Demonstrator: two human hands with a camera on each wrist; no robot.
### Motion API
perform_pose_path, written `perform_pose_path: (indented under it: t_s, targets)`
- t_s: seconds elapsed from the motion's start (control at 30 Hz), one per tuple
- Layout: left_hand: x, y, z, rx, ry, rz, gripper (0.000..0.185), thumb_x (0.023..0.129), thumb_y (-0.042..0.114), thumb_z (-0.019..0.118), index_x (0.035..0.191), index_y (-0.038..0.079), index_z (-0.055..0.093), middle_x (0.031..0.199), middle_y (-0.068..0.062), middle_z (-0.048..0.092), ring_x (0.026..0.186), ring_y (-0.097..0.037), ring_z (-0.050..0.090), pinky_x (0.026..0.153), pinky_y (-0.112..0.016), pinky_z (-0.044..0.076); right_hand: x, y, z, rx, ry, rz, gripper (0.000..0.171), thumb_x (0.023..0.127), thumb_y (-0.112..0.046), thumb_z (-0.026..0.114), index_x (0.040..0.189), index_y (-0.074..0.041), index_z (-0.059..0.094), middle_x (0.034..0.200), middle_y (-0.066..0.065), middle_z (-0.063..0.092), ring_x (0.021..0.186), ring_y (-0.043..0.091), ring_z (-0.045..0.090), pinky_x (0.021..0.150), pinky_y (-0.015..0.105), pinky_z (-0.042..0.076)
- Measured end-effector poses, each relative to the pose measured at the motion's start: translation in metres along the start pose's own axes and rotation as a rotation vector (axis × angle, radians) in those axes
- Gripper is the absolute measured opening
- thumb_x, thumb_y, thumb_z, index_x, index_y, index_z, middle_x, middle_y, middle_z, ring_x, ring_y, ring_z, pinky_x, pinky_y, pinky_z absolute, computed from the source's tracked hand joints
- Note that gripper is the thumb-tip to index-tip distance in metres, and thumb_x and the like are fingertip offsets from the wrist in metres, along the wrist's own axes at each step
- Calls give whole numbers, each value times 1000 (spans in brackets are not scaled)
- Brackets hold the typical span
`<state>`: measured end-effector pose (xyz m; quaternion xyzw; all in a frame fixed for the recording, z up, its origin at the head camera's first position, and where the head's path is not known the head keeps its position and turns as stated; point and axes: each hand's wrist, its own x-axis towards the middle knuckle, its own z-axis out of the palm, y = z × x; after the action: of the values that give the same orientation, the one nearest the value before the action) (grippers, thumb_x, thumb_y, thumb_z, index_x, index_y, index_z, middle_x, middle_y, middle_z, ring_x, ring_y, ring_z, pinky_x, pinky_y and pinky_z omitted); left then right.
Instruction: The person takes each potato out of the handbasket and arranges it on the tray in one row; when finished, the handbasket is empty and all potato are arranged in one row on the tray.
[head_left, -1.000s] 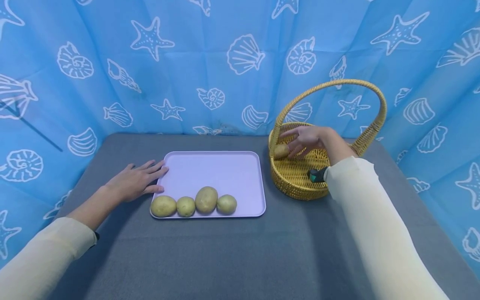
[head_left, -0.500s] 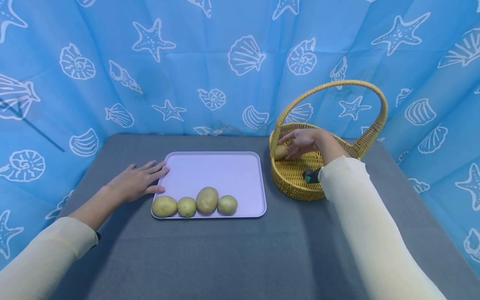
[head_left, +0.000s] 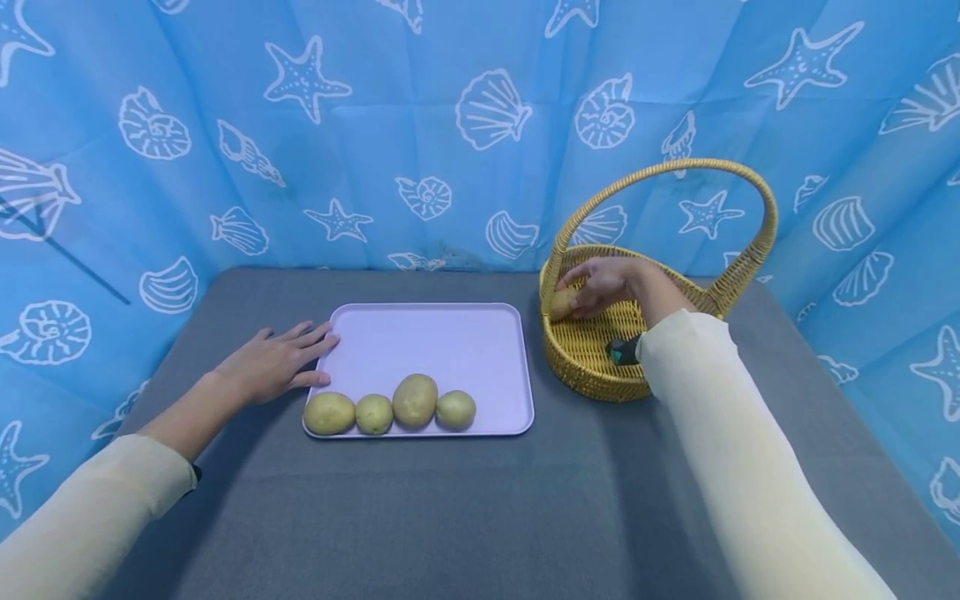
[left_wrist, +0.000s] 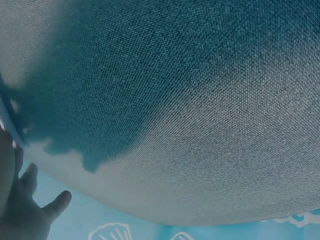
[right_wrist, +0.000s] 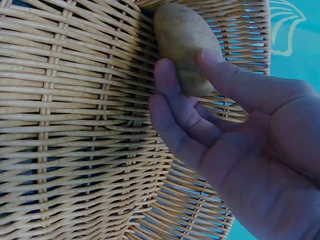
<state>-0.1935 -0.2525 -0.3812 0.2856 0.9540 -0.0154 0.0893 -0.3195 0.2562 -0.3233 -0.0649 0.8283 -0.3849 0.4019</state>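
Observation:
Inside the wicker basket (head_left: 592, 385), my right hand (head_left: 606, 283) pinches a potato (right_wrist: 186, 45) between thumb and fingertips, close to the basket's left wall. In the right wrist view the fingers curl around one end of that potato. My left hand (head_left: 266, 367) lies with fingers spread at the left edge of a pale lilac tray (head_left: 427, 342), its fingertips on the rim. Along the tray's front edge several potatoes stand in a row: a long one (head_left: 330, 413), a small one (head_left: 373, 414), a large one (head_left: 415, 401) and a round one (head_left: 455, 410).
A grey cloth covers the table (head_left: 450, 517). The basket's tall arched handle (head_left: 675, 167) rises over my right forearm. Behind the table hangs a blue curtain (head_left: 375, 125) with white shells and starfish.
My right hand has moved slightly left in the basket, and its fingers have closed on the potato there. The left hand and the potatoes on the tray have stayed put.

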Motion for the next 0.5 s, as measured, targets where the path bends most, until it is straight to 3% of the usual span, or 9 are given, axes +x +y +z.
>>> perform_pose_path:
  t_s: [0.2, 0.37, 0.5]
  targets:
    - [0, -1, 0, 1, 4, -1, 70, 101, 52, 48, 154, 8, 35, 160, -18, 29, 144, -46, 26, 104, -75, 26, -8, -1, -5, -34, -23, -61, 51, 100, 4, 51, 148, 6, 34, 124, 25, 53, 115, 38, 62, 103, 50, 46]
    - [0, -2, 1, 4, 8, 1, 70, 101, 52, 49, 154, 8, 36, 160, -18, 30, 144, -46, 27, 104, -75, 26, -22, 2, -10, -2, -25, -88, 53, 97, 6, 53, 147, 6, 36, 120, 22, 54, 108, 32, 64, 103, 49, 47]
    - [0, -2, 1, -1, 7, 8, 70, 101, 52, 49, 154, 7, 36, 160, -19, 30, 144, -47, 27, 103, -76, 26, -37, 4, -12, -113, -17, -113, 56, 94, 2, 61, 146, 3, 41, 119, 20, 54, 103, 29, 63, 99, 47, 50]
